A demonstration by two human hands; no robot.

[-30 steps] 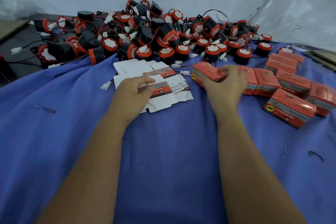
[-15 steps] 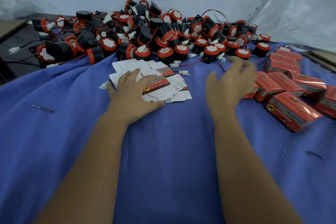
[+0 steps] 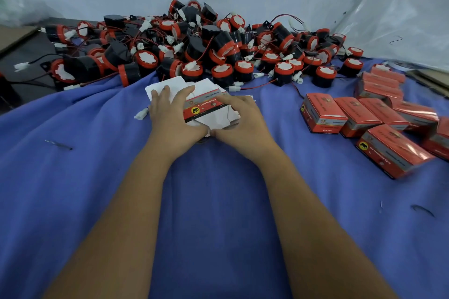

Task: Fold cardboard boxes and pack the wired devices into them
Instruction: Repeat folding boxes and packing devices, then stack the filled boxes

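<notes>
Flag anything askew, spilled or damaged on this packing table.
Nothing looks damaged. The packed red boxes lie askew in a loose row, the wired devices sit in a tangled heap, and one white connector lies stray beside the left hand.

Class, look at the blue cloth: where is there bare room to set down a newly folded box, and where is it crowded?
Free: cloth between the forearms; also left, round the loose white connector. Crowded: device pile behind; packed boxes right.
</notes>
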